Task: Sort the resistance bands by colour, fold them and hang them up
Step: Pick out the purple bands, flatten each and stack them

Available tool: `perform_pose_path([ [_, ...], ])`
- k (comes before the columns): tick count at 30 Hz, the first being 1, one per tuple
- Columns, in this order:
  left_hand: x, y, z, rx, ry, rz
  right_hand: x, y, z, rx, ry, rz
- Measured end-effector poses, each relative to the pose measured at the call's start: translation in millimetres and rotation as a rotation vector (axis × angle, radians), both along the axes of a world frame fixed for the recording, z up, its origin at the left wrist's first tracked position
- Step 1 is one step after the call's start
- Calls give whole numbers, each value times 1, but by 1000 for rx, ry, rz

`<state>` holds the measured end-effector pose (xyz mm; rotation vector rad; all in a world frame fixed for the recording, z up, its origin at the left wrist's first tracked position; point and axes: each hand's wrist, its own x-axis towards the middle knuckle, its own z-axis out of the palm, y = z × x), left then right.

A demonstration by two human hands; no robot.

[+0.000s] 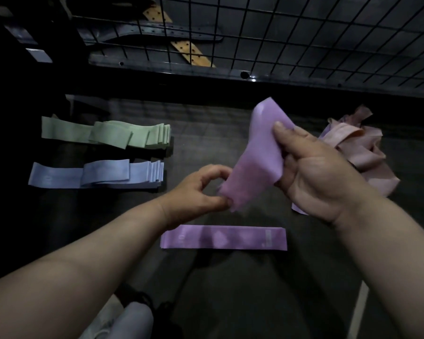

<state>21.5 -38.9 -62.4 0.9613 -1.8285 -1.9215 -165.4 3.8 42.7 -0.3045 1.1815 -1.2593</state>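
Both forearms (pixel 66 272) reach in low, the right hand (pixel 311 172) gripping the upper part of a purple band (pixel 257 152) held above the floor (pixel 230 289), the left hand (pixel 196 189) pinching its lower end. If that thin pinch slips, the band may spring loose and spoil the fold.

free: floor (pixel 206 128) centre | obstacles: pink heap (pixel 357 145) right, wire grid (pixel 301 37) behind

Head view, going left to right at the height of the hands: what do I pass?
stack of folded blue elastic bands → left hand → crumpled purple elastic band, gripped by both hands → right hand → loose heap of pink elastic bands
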Motion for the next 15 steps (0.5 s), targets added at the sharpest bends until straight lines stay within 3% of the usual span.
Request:
perform_pose_path([
  [2, 1, 1, -3, -9, -37, -13, -6, -1, 6, 5, -58, -19],
  [7, 3, 8, -4, 319, 111, 17, -13, 2, 17, 13, 2, -7],
  [15, 17, 6, -13, 241, -50, 56, -21, -2, 17, 37, -45, -188],
])
